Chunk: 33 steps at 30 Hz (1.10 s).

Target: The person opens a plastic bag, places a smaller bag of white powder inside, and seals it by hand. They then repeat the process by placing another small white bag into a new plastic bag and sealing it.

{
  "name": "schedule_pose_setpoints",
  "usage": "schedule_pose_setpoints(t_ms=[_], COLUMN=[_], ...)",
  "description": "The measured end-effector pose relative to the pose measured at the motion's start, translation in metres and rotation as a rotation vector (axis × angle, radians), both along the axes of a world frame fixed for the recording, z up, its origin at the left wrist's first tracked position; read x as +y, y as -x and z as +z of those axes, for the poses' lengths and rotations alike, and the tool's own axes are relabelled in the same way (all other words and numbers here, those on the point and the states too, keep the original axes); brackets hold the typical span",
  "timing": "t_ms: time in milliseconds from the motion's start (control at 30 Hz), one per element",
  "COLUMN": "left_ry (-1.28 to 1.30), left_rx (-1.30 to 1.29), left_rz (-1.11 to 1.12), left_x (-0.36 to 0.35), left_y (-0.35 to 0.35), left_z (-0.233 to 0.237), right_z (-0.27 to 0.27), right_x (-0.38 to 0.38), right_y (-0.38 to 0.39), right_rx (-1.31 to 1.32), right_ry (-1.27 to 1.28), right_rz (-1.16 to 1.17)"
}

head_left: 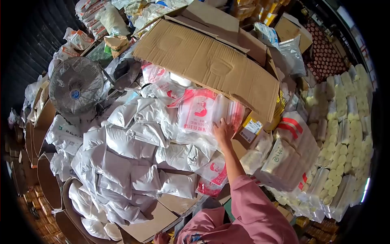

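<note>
My right hand [223,131] reaches forward and lies on a clear plastic pack of zip bags [196,110] with red print, its fingers spread over the pack's lower right part. Another red-printed plastic bag [215,171] lies beneath my right forearm. To the left, many white sealed pouches [118,142] are heaped up against the pack. At the bottom edge, my left hand [161,238] shows only in part, low beside my body; its fingers are too small and cut off to read.
A large flattened cardboard box [207,65] covers the far side. A round fan [76,86] stands at the left. Wrapped stacks of pale rolls [341,142] and a white bundle [284,158] with red tape rise at the right. Open cartons [45,173] line the left.
</note>
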<state>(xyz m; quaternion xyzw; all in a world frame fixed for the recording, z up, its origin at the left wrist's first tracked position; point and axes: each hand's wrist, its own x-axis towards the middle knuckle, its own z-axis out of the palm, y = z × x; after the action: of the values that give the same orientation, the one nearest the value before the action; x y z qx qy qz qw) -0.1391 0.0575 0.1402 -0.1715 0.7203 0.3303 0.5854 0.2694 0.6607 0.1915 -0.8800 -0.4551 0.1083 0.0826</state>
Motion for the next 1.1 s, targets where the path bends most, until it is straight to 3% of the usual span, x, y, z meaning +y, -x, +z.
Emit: schedule_pose_setpoints(t_ms=[100,167,300,367,533,567,667,700,800,867,933,1000,1033,1067,1100], left_ry=[-0.086,-0.168,-0.131,-0.121,-0.276,-0.236,-0.182,-0.172,-0.164,-0.159,-0.159,-0.164,-0.167,-0.169,-0.167], left_rx=[0.131,0.134,0.141,0.149,0.096,0.100,0.114,0.115,0.123,0.130,0.136,0.138,0.139,0.141,0.148], left_rz=[0.031,0.057,0.028,0.005,-0.116,-0.087,-0.042,-0.033,-0.007,0.002,0.015,0.029,0.032,0.039,0.035], left_x=[0.005,0.022,0.039,0.029,-0.039,-0.030,-0.024,-0.023,-0.021,-0.022,-0.023,-0.021,-0.023,-0.024,-0.025], left_y=[-0.002,-0.014,-0.020,-0.018,0.005,-0.001,-0.013,-0.017,-0.025,-0.030,-0.035,-0.039,-0.042,-0.045,-0.048], left_z=[-0.002,0.024,0.044,0.034,-0.037,-0.027,-0.016,-0.013,-0.002,0.002,0.003,0.007,0.005,0.004,0.001], right_z=[0.007,-0.005,-0.039,-0.058,-0.037,-0.035,-0.056,-0.045,-0.037,-0.027,-0.030,-0.045,0.014,-0.044,-0.085], right_x=[0.005,0.009,0.009,0.010,0.006,0.007,0.014,0.011,0.014,0.017,0.022,0.018,-0.011,-0.041,-0.126], right_y=[0.000,-0.002,-0.019,-0.025,-0.028,-0.029,-0.042,-0.043,-0.040,-0.042,-0.041,-0.008,0.042,0.086,0.139], right_rx=[0.108,0.128,0.276,0.462,0.592,0.603,1.111,0.969,0.617,1.097,1.184,0.470,0.418,0.331,0.312], right_ry=[0.032,0.006,-0.315,-0.446,-0.489,-0.496,-0.610,-0.569,-0.679,-0.716,-0.672,-0.740,-0.614,-0.517,-0.242], right_rz=[-0.044,-0.067,0.013,-0.078,-0.220,-0.232,-0.358,-0.235,-0.186,-0.354,-0.300,0.144,0.307,0.344,0.774])
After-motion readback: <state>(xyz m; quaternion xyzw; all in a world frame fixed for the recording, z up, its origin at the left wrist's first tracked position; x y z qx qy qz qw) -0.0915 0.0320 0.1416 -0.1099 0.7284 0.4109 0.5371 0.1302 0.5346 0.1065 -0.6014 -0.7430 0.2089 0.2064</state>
